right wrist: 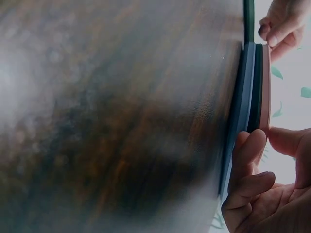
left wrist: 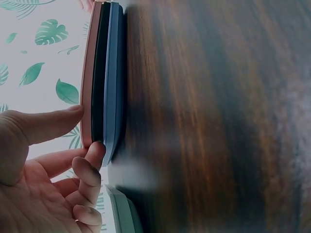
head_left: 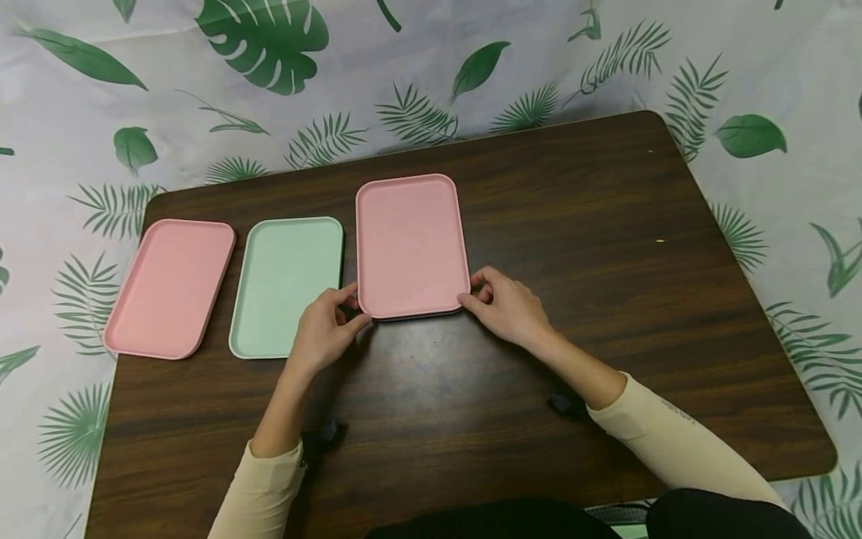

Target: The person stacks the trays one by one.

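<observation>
A pink rectangular tray (head_left: 411,247) lies on top of a stack near the back of the table. Under it, the left wrist view shows the edges of a black tray (left wrist: 98,77) and blue trays (left wrist: 112,82); how many is unclear. My left hand (head_left: 325,329) pinches the pink tray at its near left corner, thumb on the rim and fingertips by the black edge. At the near right corner my right hand (head_left: 508,305) pinches the pink tray in the same way, its fingertips (right wrist: 257,141) against the dark edge below.
Left of the stack lies a mint green tray (head_left: 289,284) with a dark edge showing under its right side. Another pink tray (head_left: 171,288) lies slanted at the table's left edge. A leaf-patterned cloth (head_left: 417,67) hangs behind the brown wooden table (head_left: 592,224).
</observation>
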A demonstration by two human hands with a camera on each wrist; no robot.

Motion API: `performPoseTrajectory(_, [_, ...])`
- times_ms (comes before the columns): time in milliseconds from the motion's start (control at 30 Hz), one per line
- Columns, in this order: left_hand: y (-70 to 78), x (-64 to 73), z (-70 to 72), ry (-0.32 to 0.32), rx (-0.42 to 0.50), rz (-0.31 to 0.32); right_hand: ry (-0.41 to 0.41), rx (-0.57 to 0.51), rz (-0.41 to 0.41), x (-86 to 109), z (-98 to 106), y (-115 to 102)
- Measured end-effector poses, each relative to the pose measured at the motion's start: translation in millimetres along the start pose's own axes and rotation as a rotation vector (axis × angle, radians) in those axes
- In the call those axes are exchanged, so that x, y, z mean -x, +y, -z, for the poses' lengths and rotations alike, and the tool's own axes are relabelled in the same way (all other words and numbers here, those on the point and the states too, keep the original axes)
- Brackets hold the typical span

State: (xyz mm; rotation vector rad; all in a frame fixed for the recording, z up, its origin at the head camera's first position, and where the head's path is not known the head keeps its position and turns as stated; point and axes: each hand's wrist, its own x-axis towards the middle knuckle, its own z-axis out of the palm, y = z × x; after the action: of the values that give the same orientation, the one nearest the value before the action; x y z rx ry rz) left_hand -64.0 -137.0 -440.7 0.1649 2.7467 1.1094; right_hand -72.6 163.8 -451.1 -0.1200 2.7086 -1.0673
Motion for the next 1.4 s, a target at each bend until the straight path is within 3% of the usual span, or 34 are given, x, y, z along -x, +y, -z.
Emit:
performPoseTrajectory(133, [-1.4,2.4,1.8,0.003,-0.005,-0.011,-0.006,0.009,-0.004,0.7,1,-1])
performPoseTrajectory(333, [-3.9,8.2,11.6,0.045,-0.034,-0.043,0.049,0.025,-0.016,3.4,5,-8])
performPoseTrajectory(500, [-16.0,13.3,29.3,0.140,-0.039,-0.053,0.084,-0.004,0.037,8.1,4,-19])
performPoseTrajectory(633, [-28.4,12.7,51.0,0.230,-0.079,-0.002,0.066,-0.057,0.108,13.5,-4,-31])
performPoseTrajectory(800, [-44.1,6.3,83.6,0.309,-0.162,0.088,-0.111,-0.158,0.227,24.1,-25,-49])
performPoseTrajectory(967, [-59.7,-10.5,107.3,0.340,-0.243,0.115,-0.315,-0.199,0.285,32.7,-50,-69])
performPoseTrajectory(1200, [-80.4,-42.0,127.2,0.285,-0.323,0.130,-0.498,-0.344,0.221,35.9,-78,-92])
performPoseTrajectory(1400, [-89.6,-72.5,138.6,0.221,-0.360,0.117,-0.535,-0.439,0.120,33.7,-106,-106])
